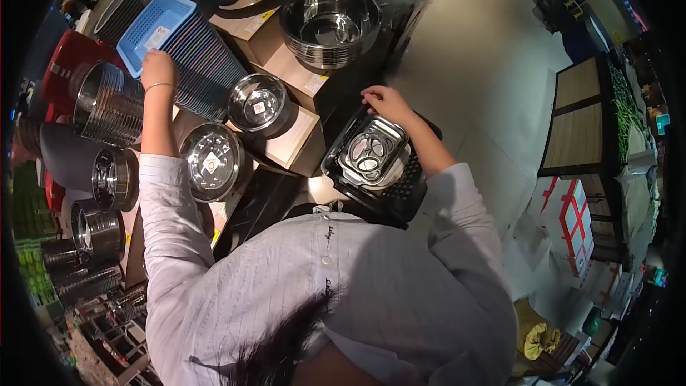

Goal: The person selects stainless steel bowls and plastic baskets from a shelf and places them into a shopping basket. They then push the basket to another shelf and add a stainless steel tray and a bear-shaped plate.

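My left hand [159, 69] is closed at the near rim of a light blue plastic basket [163, 18], beside its white label. This basket tops a leaning stack of nested baskets [204, 64] in several colours. My right hand [386, 103] is over the far edge of a black shopping basket [400, 204], its fingers loosely bent and slightly apart, with nothing visible in them. Inside the black basket lies a shiny metal divided tray [370, 154] with rounded compartments, on top of other dishes that are partly hidden.
Steel bowls stand on stepped wooden shelves: a large nested stack [330, 25], a smaller labelled bowl [259, 106] and a wide labelled bowl [211, 162]. More steel pots [111, 179] line the left. Aisle floor [471, 64] runs to the right, past white boxes with red tape [564, 221].
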Tool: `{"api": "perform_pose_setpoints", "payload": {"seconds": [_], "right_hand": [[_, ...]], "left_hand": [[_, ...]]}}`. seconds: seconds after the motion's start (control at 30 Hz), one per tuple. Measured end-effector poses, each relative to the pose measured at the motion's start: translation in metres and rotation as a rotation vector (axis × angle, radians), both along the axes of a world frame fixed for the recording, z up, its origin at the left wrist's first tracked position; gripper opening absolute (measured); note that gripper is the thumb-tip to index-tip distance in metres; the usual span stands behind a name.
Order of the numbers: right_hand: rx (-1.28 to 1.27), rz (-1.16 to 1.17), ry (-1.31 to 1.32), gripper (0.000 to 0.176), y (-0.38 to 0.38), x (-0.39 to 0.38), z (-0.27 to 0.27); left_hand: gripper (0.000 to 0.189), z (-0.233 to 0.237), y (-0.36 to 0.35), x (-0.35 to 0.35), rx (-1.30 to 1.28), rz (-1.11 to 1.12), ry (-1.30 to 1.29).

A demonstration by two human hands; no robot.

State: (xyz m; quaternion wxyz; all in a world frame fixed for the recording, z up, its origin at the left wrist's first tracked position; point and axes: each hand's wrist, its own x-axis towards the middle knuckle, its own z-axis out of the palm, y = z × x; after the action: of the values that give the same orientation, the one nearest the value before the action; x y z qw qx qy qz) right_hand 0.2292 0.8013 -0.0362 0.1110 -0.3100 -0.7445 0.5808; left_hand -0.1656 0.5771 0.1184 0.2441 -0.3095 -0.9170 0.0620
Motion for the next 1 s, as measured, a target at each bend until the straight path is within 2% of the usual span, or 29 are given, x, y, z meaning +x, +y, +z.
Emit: {"api": "perform_pose_setpoints", "payload": {"seconds": [0.1,0.13,0.17,0.2,0.23,0.3,0.37,0.4,0.43,0.57,0.63,0.7,0.77,0.83,0.9,1.0], "right_hand": [[-0.101,-0.170,-0.057,0.026,0.001,0.075,-0.040],[-0.047,-0.134,-0.136,0.029,0.008,0.101,-0.066],[-0.138,-0.125,-0.310,0.032,0.008,0.145,-0.093],[-0.166,-0.212,-0.331,0.033,0.002,0.163,-0.113],[-0.184,-0.219,-0.330,0.033,-0.003,0.177,-0.121],[-0.230,-0.174,-0.544,0.034,-0.012,0.200,-0.139],[-0.300,-0.171,-0.534,0.035,-0.023,0.218,-0.172],[-0.357,-0.207,-0.529,0.035,-0.032,0.222,-0.183],[-0.409,-0.245,-0.524,0.035,-0.037,0.225,-0.194],[-0.536,-0.316,-0.527,0.032,-0.065,0.229,-0.228],[-0.546,-0.293,-0.529,0.031,-0.076,0.235,-0.257],[-0.616,-0.234,-0.595,0.030,-0.084,0.233,-0.267],[-0.540,-0.157,-0.649,0.031,-0.090,0.236,-0.292],[-0.187,-0.099,-0.671,0.033,-0.094,0.232,-0.298],[-0.262,-0.148,-0.674,0.033,-0.093,0.225,-0.308],[-0.153,-0.188,-0.618,0.029,-0.090,0.218,-0.330]], "left_hand": [[0.030,-0.004,0.000,-0.015,-0.051,0.041,-0.034],[0.032,-0.006,-0.001,-0.018,-0.030,0.038,-0.036],[0.036,-0.020,-0.005,-0.037,-0.028,0.019,0.005],[0.039,-0.019,-0.006,-0.028,-0.009,-0.014,0.037],[0.042,-0.017,-0.010,-0.016,0.009,-0.048,0.068],[0.046,-0.022,-0.005,0.008,0.013,-0.147,0.192],[0.035,-0.011,0.020,0.085,0.194,-0.433,0.036],[0.028,-0.012,0.034,0.129,0.265,-0.497,-0.113],[0.023,-0.028,0.045,0.157,0.425,-0.568,-0.409],[0.020,-0.095,0.080,0.269,0.111,-0.541,-0.973],[0.021,-0.161,0.085,0.285,0.022,-0.672,-1.186],[0.024,-0.203,0.092,0.309,-0.189,-0.564,-1.412],[0.026,-0.247,0.097,0.322,-0.475,-0.630,-1.432],[0.029,-0.288,0.101,0.333,-0.605,-0.577,-1.475],[0.032,-0.330,0.105,0.337,-0.660,-0.559,-1.507],[0.032,-0.376,0.105,0.341,-0.723,-0.547,-1.443]]}}
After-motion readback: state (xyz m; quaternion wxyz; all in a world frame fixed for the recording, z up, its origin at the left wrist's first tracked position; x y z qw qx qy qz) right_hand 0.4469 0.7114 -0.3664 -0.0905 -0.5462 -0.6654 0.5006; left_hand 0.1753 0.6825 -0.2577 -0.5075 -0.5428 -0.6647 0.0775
